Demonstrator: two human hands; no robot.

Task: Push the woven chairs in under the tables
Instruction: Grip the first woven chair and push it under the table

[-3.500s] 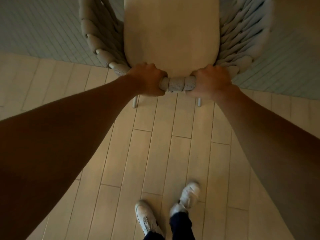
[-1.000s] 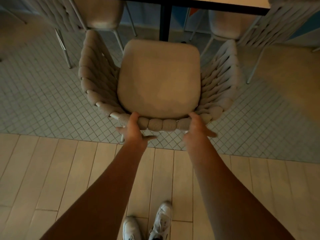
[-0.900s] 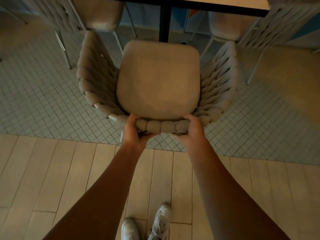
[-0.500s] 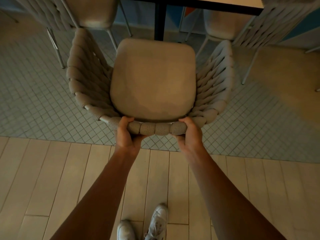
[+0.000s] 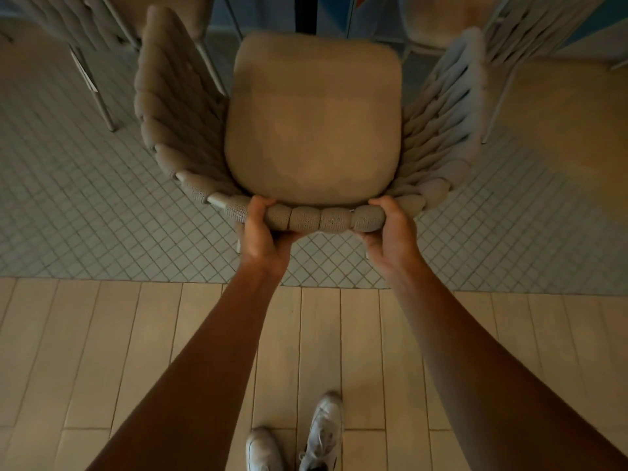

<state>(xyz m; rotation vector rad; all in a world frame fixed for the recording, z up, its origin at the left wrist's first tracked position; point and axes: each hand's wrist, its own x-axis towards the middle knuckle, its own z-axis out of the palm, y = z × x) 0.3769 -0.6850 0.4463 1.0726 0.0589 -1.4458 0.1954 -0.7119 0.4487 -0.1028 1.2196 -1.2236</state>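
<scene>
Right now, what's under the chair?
Under the woven chair you can see small square tiles and bits of its metal legs. The seat cushion hides the rest of the floor.

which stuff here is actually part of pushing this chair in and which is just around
In the job:
- woven chair, gripped at its top back rail
- left hand and right hand, fingers wrapped over the rail
- dark table post just beyond the seat

Just around:
- neighbouring woven chair, far left
- another woven chair, far right
- white shoes on the plank floor
</scene>
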